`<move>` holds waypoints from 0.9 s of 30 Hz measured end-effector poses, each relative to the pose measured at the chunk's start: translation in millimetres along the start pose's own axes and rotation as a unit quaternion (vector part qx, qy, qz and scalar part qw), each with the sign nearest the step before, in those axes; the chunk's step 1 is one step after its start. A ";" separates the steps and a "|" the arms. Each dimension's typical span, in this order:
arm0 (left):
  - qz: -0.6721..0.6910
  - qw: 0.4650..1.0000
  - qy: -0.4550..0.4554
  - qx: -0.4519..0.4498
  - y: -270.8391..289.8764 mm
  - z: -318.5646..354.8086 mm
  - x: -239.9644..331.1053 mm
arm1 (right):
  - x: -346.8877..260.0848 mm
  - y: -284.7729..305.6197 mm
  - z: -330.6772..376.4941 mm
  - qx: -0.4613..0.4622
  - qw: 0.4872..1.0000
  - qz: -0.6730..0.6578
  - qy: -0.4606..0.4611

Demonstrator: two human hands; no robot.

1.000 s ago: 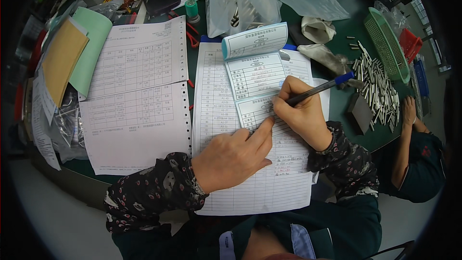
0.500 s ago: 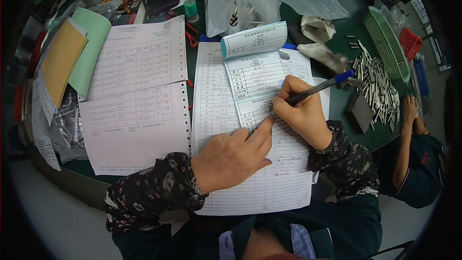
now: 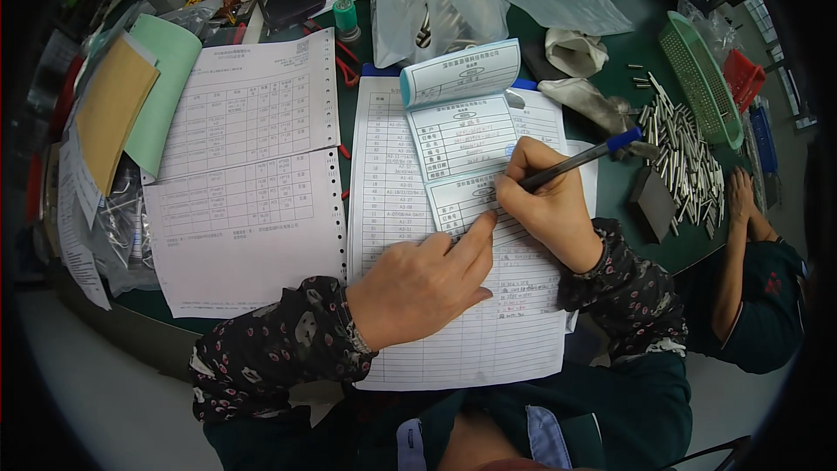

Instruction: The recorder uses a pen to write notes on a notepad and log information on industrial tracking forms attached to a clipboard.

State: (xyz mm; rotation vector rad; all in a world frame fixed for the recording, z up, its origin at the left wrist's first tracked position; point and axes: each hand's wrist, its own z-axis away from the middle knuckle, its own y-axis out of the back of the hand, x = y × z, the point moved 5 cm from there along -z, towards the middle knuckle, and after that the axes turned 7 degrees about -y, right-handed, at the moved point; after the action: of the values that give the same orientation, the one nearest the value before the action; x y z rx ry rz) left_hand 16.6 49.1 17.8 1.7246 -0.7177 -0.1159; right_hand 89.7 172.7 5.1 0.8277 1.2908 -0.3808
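My right hand (image 3: 551, 209) grips a dark pen (image 3: 586, 158) with a blue end, its tip hidden behind my fingers. Under that hand lies a pad of pale blue printed slips (image 3: 464, 141), its top slips curled back. My left hand (image 3: 420, 286) rests palm down on the pad's lower part and the paper below, fingers stretched out and the index fingertip close to my right hand. Beneath the pad is a ruled sheet (image 3: 471, 356) with columns and handwriting. Both forearms wear dark patterned sleeves.
Printed forms (image 3: 248, 235) with punched edges lie at left, beside a brown envelope (image 3: 119, 115). Bagged metal parts (image 3: 436, 4) sit at the back. On the right are many loose metal pins (image 3: 684, 153), a dark block (image 3: 652, 203), a green basket (image 3: 702, 78) and a co-worker's hands (image 3: 741, 196).
My hands, the pen and the pad stay nearly where they were. At the right, the co-worker's hands have shifted slightly.
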 end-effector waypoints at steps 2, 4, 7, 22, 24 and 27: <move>-0.001 1.000 -0.001 -0.001 -0.1 -0.2 0.0 | -0.4 -0.3 0.1 0.000 1.000 0.010 0.008; -0.009 1.000 -0.004 0.001 0.5 -0.5 0.2 | 0.9 1.3 -0.2 0.000 1.000 0.002 0.004; -0.002 1.000 0.002 -0.002 -0.9 0.4 0.0 | 2.1 4.0 0.0 0.013 1.000 -0.002 0.007; -0.002 1.000 0.001 0.007 -0.1 0.0 -0.2 | 0.7 3.2 -0.4 0.015 1.000 0.018 0.011; -0.002 1.000 0.002 0.003 0.7 -0.3 0.3 | -0.1 3.4 -0.5 0.017 0.999 0.022 0.015; -0.003 1.000 0.003 0.000 0.5 -0.9 0.4 | 0.5 3.3 0.4 0.002 1.000 0.013 0.014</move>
State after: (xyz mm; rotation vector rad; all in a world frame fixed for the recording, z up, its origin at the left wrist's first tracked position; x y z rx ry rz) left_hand 17.1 49.7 18.6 1.7258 -0.7094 -0.1150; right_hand 92.3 174.7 5.7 0.8554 1.3050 -0.3520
